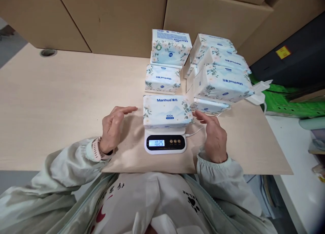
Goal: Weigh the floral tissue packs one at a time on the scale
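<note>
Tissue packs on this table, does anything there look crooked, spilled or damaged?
Nothing looks spilled or torn. Only the right-hand pile seems untidy: its packs sit unevenly, at a slant, unlike the pack lying fairly straight on the scale.

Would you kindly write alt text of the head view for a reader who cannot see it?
A Manhua pack rests on a white digital scale, with a person's left hand apart from its left end and right hand close to its right end. Similar packs stand behind it and to the right on a pale table, before cardboard boxes.
</note>
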Motion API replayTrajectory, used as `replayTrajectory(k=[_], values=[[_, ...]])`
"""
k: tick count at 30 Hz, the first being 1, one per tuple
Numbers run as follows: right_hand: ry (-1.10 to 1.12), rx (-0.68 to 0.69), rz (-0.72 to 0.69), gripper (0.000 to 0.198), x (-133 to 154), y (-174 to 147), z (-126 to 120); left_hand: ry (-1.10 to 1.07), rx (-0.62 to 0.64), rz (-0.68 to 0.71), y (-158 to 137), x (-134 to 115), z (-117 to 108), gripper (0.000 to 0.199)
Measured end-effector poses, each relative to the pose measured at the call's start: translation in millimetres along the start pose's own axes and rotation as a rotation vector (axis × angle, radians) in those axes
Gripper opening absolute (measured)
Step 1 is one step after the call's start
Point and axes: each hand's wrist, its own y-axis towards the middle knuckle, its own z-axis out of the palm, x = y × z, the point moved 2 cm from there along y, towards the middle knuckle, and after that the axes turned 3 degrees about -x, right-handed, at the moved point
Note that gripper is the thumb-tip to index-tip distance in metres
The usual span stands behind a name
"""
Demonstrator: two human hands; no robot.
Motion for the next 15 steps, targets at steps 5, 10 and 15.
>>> replayTrajectory(k=[5, 10, 15], values=[[-0.112, -0.038, -0.008, 0.051, 18, 11, -1, 0.038, 0.069, 0.086, -3, -2, -5, 0.036], [-0.162, 0.191, 0.036, 0.058, 29, 21, 9, -0.011, 0.325, -0.004, -8, 5, -2, 0.048], [-0.078, 0.492, 0.01, 0.049, 71, 63, 54, -0.104, 0.094, -0.035, 11, 14, -13, 0.049]])
